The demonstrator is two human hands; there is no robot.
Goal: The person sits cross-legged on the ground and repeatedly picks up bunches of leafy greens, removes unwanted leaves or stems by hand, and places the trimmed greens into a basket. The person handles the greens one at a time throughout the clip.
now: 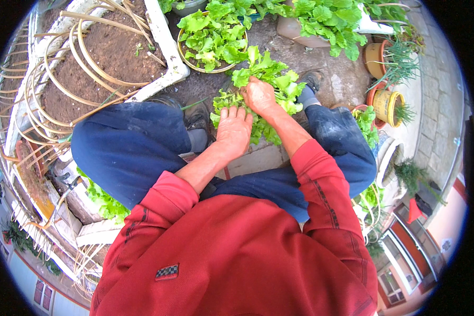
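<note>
Between my knees stands a leafy green lettuce clump (268, 134), its pot or base hidden under the leaves. My right hand (258, 96) is curled among the upper leaves and grips some of them; its fingertips are partly covered. Lower and to the left, my left hand (234, 132) lies back-up on the near leaves, fingers bent down into the foliage. Whether those fingers hold a leaf is hidden. Just beyond the clump is a round, yellow-rimmed pot (180, 50) full of similar lettuce (213, 37).
At the left, a white-walled planter (170, 59) holds bare soil (110, 59) under bent cane hoops (81, 51). A rectangular planter (300, 31) with leafy greens stands ahead. To the right are an orange pot (375, 59) and a yellow bucket (387, 106). A sickle-like tool (57, 205) hangs lower left.
</note>
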